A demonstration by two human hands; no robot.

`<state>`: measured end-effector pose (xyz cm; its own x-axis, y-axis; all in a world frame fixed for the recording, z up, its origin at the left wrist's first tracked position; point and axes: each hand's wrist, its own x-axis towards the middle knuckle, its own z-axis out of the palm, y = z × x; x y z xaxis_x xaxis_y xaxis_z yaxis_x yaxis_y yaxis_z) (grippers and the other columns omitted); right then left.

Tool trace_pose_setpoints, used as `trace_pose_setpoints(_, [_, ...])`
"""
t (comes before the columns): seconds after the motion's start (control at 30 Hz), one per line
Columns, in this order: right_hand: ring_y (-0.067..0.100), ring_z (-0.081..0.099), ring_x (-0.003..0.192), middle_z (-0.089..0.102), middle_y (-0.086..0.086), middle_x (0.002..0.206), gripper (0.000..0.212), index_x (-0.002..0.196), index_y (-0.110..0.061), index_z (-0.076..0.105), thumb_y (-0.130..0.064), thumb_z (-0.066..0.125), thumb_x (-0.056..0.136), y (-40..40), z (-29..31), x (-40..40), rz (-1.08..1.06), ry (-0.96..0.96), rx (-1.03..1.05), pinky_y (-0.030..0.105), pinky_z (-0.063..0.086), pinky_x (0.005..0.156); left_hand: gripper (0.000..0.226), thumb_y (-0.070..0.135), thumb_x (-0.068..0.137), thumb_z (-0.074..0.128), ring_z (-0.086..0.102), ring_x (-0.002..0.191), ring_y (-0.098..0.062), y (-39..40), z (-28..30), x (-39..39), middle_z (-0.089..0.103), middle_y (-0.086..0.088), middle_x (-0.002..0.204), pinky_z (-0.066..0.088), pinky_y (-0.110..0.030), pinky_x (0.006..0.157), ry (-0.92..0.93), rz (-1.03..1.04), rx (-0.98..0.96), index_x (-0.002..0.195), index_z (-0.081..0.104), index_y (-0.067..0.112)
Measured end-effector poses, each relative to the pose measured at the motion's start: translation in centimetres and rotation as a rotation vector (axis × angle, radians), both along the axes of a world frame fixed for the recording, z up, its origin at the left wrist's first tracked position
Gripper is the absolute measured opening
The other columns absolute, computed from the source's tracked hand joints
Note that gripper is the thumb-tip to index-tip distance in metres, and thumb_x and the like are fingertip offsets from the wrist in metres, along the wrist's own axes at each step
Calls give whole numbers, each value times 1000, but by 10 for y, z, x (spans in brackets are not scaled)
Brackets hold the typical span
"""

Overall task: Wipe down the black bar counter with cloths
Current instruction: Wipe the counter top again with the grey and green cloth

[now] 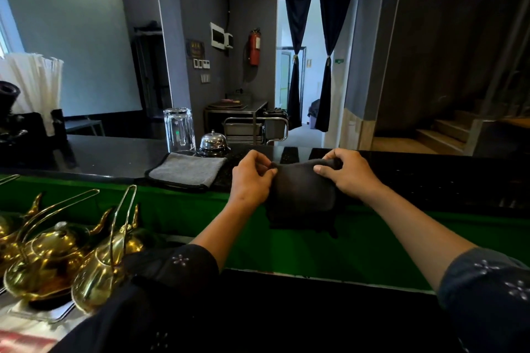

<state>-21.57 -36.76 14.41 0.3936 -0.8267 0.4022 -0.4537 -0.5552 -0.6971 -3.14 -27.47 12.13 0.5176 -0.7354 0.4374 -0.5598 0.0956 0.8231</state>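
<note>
A dark grey cloth hangs between my two hands just above the near edge of the black bar counter. My left hand pinches its upper left corner. My right hand grips its upper right corner with curled fingers. The cloth's lower part droops in front of the green panel below the counter. A second, lighter grey cloth lies folded flat on the counter to the left of my hands.
A silver call bell and stacked upturned glasses stand behind the folded cloth. Brass teapots crowd the lower ledge at left. A dark machine and white straws sit far left.
</note>
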Motion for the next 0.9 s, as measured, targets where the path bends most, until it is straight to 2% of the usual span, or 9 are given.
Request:
trace_pose_setpoints(0.17, [12,59,85,64,1,92,12,92,-18,65,-23,74,86,35,3,-24,67,-134,11,22,45,67,15,14,91,62,66,86,-20,53,4,-4,63,-6,91,60,-36,71,-11,-142,-128,86,51,22])
trace_pose_setpoints(0.23, [11,60,85,64,0,92,11,93,-17,65,-21,74,86,53,2,-27,110,-196,47,24,50,70,12,13,94,58,65,91,-17,78,10,-6,64,-4,95,60,-33,73,-24,-195,-142,89,54,23])
trace_pose_setpoints(0.33, [13,63,85,66,3,91,13,95,-12,66,-17,73,86,78,-4,-21,204,-296,121,27,55,76,14,11,97,51,62,90,-13,112,16,-7,62,1,102,55,-20,66,-48,-213,-152,95,63,18])
trace_pose_setpoints(0.47, [13,66,83,68,6,89,10,92,-11,65,-15,72,86,108,-19,-6,325,-384,229,25,56,73,23,7,96,52,57,106,-10,153,13,4,58,-2,118,53,-18,83,-121,-147,-169,102,70,20])
trace_pose_setpoints(0.53, [12,66,83,68,6,90,10,92,-12,64,-15,72,86,121,-29,6,356,-390,275,24,57,72,24,9,95,55,55,109,-9,172,8,13,57,0,120,50,-16,89,-133,-109,-93,109,68,24])
trace_pose_setpoints(0.63, [11,64,76,66,4,85,8,88,-14,63,-13,72,87,141,-50,23,386,-382,347,24,57,67,34,20,87,67,51,116,-12,200,-8,28,51,3,124,47,-26,97,-114,-94,128,121,64,27])
trace_pose_setpoints(0.73, [14,61,72,65,4,82,8,86,-13,62,-12,70,88,162,-79,42,412,-362,453,23,53,56,46,20,84,70,50,116,-17,230,-24,40,46,2,126,53,-35,93,-133,-65,300,128,59,27])
trace_pose_setpoints(0.8, [14,61,73,64,4,82,8,86,-11,62,-10,69,89,176,-103,54,441,-356,529,22,50,55,47,17,85,69,48,118,-15,248,-36,47,45,1,129,51,-35,94,-158,-49,365,130,57,24])
trace_pose_setpoints(0.9, [16,63,76,66,6,83,7,87,-10,62,-10,70,89,190,-136,72,487,-322,632,26,50,57,46,16,86,68,48,119,-16,267,-56,59,46,-2,132,49,-32,96,-208,-6,452,131,57,20])
